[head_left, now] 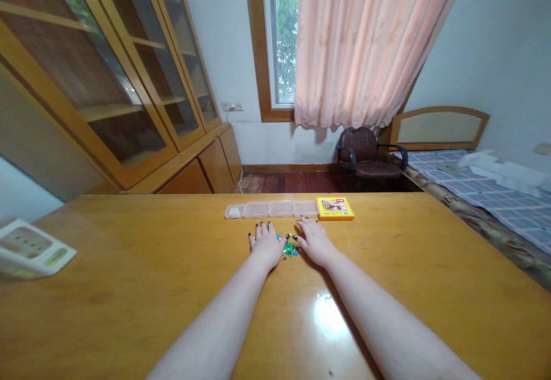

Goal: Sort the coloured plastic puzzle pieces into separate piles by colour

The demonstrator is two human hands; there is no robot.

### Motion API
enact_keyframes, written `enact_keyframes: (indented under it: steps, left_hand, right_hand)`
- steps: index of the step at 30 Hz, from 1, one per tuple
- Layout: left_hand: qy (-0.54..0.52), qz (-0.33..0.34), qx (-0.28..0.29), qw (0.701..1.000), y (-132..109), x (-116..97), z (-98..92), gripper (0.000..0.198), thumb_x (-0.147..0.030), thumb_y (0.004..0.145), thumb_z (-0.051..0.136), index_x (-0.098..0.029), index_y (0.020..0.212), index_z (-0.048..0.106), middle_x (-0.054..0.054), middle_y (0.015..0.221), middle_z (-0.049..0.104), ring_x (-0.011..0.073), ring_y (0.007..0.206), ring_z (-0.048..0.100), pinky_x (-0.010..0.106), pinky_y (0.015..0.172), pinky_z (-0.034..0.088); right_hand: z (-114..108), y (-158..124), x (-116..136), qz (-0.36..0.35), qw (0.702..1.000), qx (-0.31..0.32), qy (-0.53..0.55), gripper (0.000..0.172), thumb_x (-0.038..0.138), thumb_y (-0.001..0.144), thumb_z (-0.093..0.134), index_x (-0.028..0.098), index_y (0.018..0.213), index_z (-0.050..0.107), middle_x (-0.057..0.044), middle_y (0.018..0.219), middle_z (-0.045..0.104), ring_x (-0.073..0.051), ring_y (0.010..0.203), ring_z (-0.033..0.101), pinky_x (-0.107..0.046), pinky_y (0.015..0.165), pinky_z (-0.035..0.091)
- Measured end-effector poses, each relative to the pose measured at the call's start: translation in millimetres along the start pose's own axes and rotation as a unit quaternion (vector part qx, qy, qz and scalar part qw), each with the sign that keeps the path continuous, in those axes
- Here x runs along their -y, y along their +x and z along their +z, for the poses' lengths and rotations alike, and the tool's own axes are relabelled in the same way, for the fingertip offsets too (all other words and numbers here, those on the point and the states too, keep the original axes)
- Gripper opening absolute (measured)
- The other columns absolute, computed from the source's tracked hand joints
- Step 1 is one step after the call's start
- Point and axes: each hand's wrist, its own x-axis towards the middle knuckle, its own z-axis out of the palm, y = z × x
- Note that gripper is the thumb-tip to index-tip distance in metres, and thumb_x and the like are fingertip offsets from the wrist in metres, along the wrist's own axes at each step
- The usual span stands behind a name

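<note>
My left hand (266, 246) and my right hand (315, 242) rest palm-down on the yellow wooden table (129, 271), fingers spread and holding nothing. Between them lies a small heap of green, blue and dark plastic pieces (287, 248), nearly touching both hands. Just beyond my fingertips stands a long transparent compartment box (271, 209). A flat yellow box (334, 208) with a picture on its lid sits to the right of it, near my right fingertips.
A white and green package (32, 249) lies at the table's left edge. Beyond the far edge are a wooden cabinet with glass doors (116, 76), a dark office chair (364, 153) and a window with a pink curtain (365, 47). A bed (482, 196) stands to the right.
</note>
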Motion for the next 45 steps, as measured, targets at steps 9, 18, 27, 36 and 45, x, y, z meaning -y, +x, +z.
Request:
enact_keyframes:
  steps: [9,18,27,36,45]
  left_hand:
    - [-0.14,0.318,0.011,0.938,-5,-6,-5.3,0.044,-0.032,0.086,0.045,-0.02,0.128,0.05,0.009,0.134,0.051,0.0226,0.123,0.046,0.037,0.106,0.033]
    - [-0.063,0.074,-0.046,0.994,-3,-2,-7.5,0.054,-0.043,0.086,0.042,-0.013,0.131,0.046,0.018,0.139,0.042,0.0354,0.131,0.034,0.057,0.107,0.02]
    - [-0.12,0.219,0.028,0.968,-5,-8,-1.0,0.053,-0.036,0.09,0.033,-0.014,0.139,0.035,0.013,0.146,0.034,0.0235,0.137,0.027,0.044,0.114,0.016]
    - [-0.289,0.29,0.036,0.912,-19,-26,2.7,0.06,-0.023,0.082,0.043,-0.013,0.141,0.031,0.012,0.147,0.031,0.0222,0.136,0.028,0.038,0.115,0.021]
    - [-0.154,0.296,0.081,0.939,-21,-14,-21.4,0.072,-0.04,0.083,0.047,-0.014,0.145,0.021,0.014,0.149,0.028,0.0264,0.137,0.024,0.043,0.113,0.018]
  right_hand:
    - [-5,1,1,0.009,0.997,0.014,0.073,0.04,0.035,0.089,0.045,0.024,0.127,0.053,-0.01,0.131,0.054,-0.027,0.129,0.039,-0.052,0.109,0.018]
    - [-6,5,-1,0.091,0.967,-0.079,0.226,0.037,0.035,0.09,0.041,0.017,0.116,0.059,-0.012,0.115,0.063,-0.024,0.107,0.058,-0.039,0.094,0.042]
    - [0,0,11,0.003,0.962,0.003,0.271,0.038,0.034,0.086,0.047,0.019,0.119,0.058,-0.011,0.122,0.06,-0.024,0.114,0.053,-0.041,0.101,0.036]
    - [31,2,17,0.205,0.792,-0.211,0.535,0.036,0.049,0.08,0.047,0.02,0.093,0.062,-0.005,0.083,0.068,-0.021,0.085,0.063,-0.035,0.082,0.048]
    - [2,14,1,0.292,0.67,-0.28,0.622,0.021,0.039,0.078,0.052,0.019,0.082,0.059,-0.002,0.072,0.065,-0.014,0.067,0.062,-0.027,0.067,0.049]
